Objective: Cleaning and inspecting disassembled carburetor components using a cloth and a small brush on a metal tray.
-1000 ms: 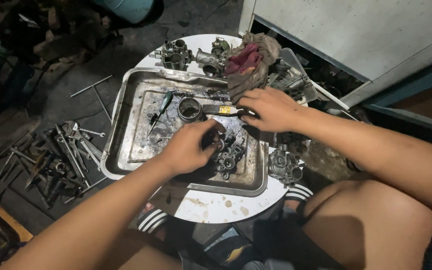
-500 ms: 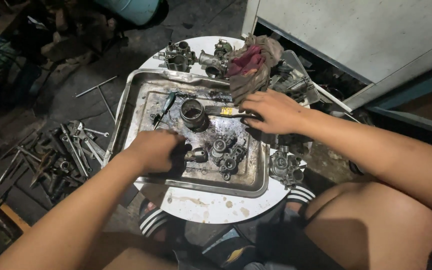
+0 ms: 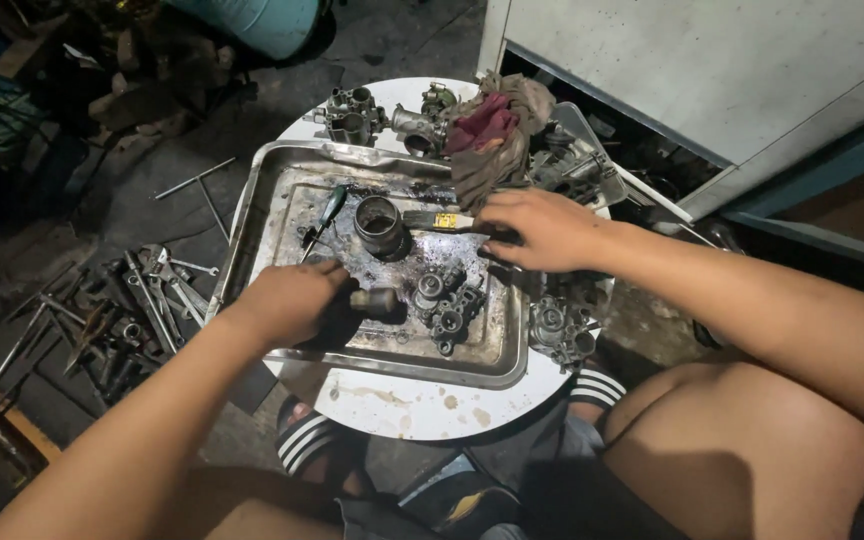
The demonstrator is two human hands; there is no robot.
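My left hand point(image 3: 292, 298) is closed around a small dark metal part point(image 3: 377, 300) over the greasy metal tray point(image 3: 252, 215). Just right of that part lies a grey carburetor body point(image 3: 446, 300) in the tray. My right hand point(image 3: 537, 228) rests palm down at the tray's far right edge, fingers spread over a tool with a yellow and black handle point(image 3: 439, 220); whether it grips it I cannot tell. A round metal cup point(image 3: 380, 222) stands in the middle of the tray, and a green-handled screwdriver point(image 3: 327, 212) lies to its left.
The tray sits on a round white table point(image 3: 402, 405). More carburetor parts point(image 3: 352, 112) and a red and brown rag point(image 3: 487, 130) lie at the back, another carburetor point(image 3: 557, 330) at the right. Wrenches and tools point(image 3: 132, 300) are scattered on the floor at left.
My left hand has drawn back to the left from the carburetor body with a small dark part in it. The right hand stays at the tray's far right edge.
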